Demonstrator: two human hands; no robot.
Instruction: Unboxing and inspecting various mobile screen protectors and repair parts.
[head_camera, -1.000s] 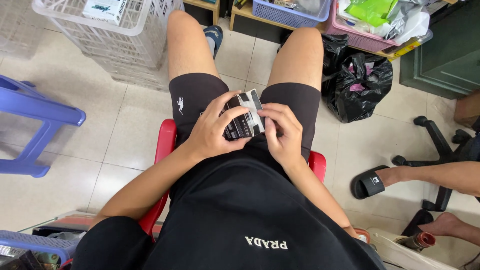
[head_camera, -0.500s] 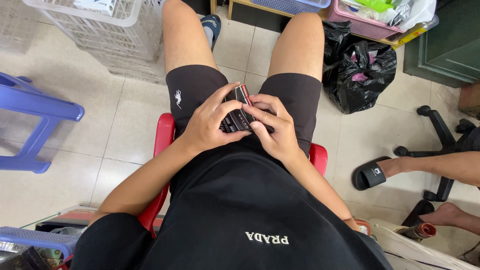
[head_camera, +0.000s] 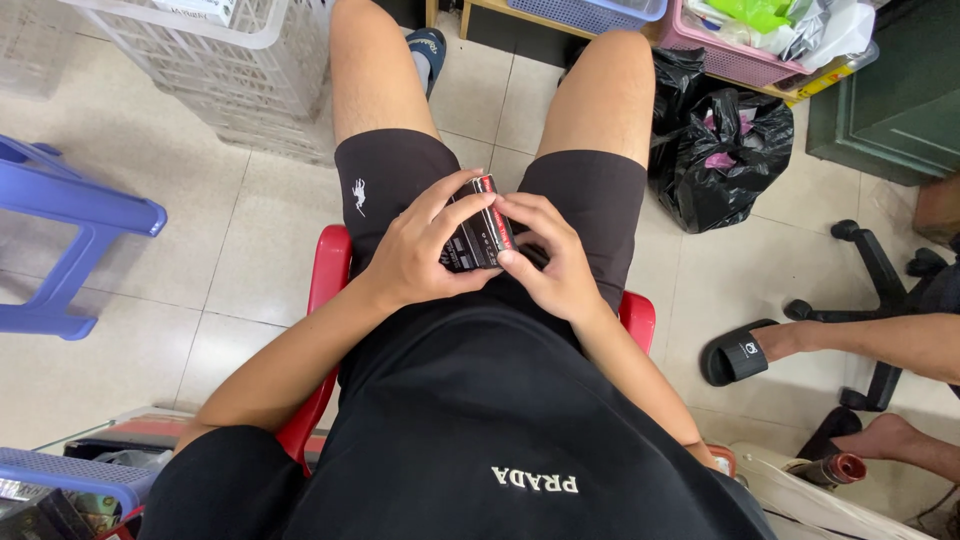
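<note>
Closest to me, my black shirt fills the bottom of the view, and just past it both my forearms come in from either side and meet over my lap. My left hand (head_camera: 420, 255) wraps a small dark box (head_camera: 478, 232) with a red edge, fingers curled over its top and thumb underneath, so it grasps the box firmly. My right hand (head_camera: 545, 262) sits just beside it, fingertips (head_camera: 505, 258) touching the box's right end, pinching at the red edge rather than closing around the whole thing. The box lies between the two hands, above my thighs, its long axis running away from me and tilted a little to the right. The left hand carries it; the right only works at the end.

Below my hands the red chair (head_camera: 326, 290) shows on both sides of my black shorts. Farther out, a blue stool (head_camera: 75, 205) stands to my left, a white basket (head_camera: 215, 60) ahead, and a black bag (head_camera: 720, 150) to the right. Another person's sandalled foot (head_camera: 745, 352) rests on the tiles, well apart from me.
</note>
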